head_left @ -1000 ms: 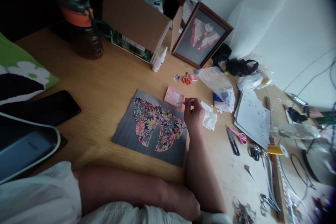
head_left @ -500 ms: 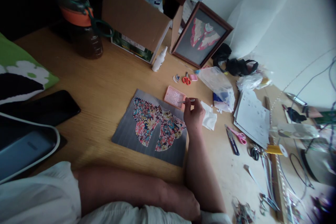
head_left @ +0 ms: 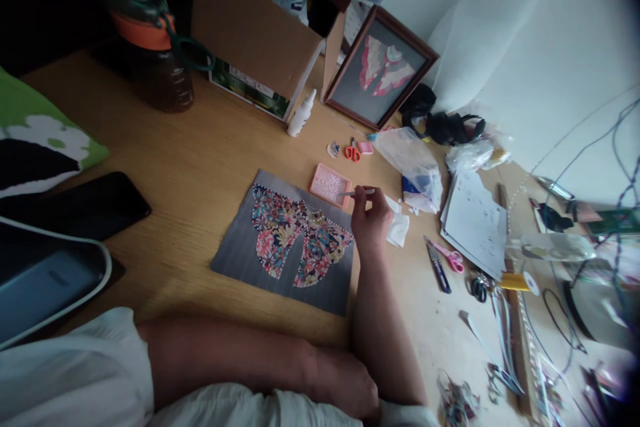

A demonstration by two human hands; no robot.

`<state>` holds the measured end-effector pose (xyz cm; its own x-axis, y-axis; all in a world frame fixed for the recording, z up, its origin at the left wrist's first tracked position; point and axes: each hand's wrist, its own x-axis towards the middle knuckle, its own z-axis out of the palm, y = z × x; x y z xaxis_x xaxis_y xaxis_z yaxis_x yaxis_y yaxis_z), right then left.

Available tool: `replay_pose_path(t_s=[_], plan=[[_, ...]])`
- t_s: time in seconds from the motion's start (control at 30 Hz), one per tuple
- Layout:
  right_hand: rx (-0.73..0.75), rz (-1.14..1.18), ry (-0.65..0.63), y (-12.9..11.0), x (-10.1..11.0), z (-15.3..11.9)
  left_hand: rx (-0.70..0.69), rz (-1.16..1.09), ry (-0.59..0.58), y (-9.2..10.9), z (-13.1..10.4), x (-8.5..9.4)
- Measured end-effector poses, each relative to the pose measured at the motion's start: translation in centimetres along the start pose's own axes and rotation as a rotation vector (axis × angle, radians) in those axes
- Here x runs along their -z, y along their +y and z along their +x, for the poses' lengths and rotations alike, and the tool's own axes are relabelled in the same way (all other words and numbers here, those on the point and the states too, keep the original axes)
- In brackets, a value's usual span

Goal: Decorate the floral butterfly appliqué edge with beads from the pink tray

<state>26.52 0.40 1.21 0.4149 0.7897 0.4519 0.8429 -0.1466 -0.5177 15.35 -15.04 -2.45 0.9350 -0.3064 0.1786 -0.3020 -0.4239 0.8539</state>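
Note:
My right hand (head_left: 371,217) is closed in a pinch on slim tweezers (head_left: 353,193). Their tip reaches over the right end of a small pink tray (head_left: 320,170), which holds many tiny pale beads (head_left: 328,185). Beneath and left of that hand lies a grey cloth (head_left: 235,247) bearing a flowered, butterfly-shaped piece (head_left: 320,247) with bead-like dots along much of its edge. My left hand (head_left: 353,387) is curled into a fist close to my body, beside my right forearm; I see nothing in it.
Behind the tray are orange scissors (head_left: 353,152), a white glue bottle (head_left: 301,115), a framed butterfly (head_left: 383,70) and a cardboard box (head_left: 255,20). Rightward lie tissue (head_left: 399,230), a cutter (head_left: 439,269), pink scissors (head_left: 454,260) and papers (head_left: 475,223). A phone (head_left: 90,203) and drink bottle (head_left: 160,73) are at left.
The tweezers' tip stays over the bead tray, while their angle has shifted slightly. The whole view has slid a little to the left. My left hand keeps its place.

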Motion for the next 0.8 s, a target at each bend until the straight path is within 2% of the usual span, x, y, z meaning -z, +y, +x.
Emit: replay_pose_path(t_s=[0.1,0.17,0.33,0.47,0.6,0.8], plan=[[-0.061,0.053,0.026,-0.6,1.2,-0.5,-0.024,-0.121,-0.086,0.0,-0.3,0.4],[-0.093,0.111,0.042,-1.1,2.2,-1.4,-0.032,-0.195,-0.103,0.0,-0.8,0.8],[-0.118,0.226,0.017,-2.4,4.1,-6.2,-0.062,-0.377,-0.136,0.2,-1.9,1.9],[-0.078,0.217,-0.063,-3.1,4.4,-9.5,-0.029,-0.502,-0.147,0.5,-2.3,2.1],[0.007,0.202,-0.111,-3.4,4.1,-10.3,0.030,-0.532,-0.129,0.7,-2.3,1.9],[0.034,0.170,-0.176,-3.2,3.8,-10.1,0.096,-0.629,-0.167,0.8,-2.3,2.5]])
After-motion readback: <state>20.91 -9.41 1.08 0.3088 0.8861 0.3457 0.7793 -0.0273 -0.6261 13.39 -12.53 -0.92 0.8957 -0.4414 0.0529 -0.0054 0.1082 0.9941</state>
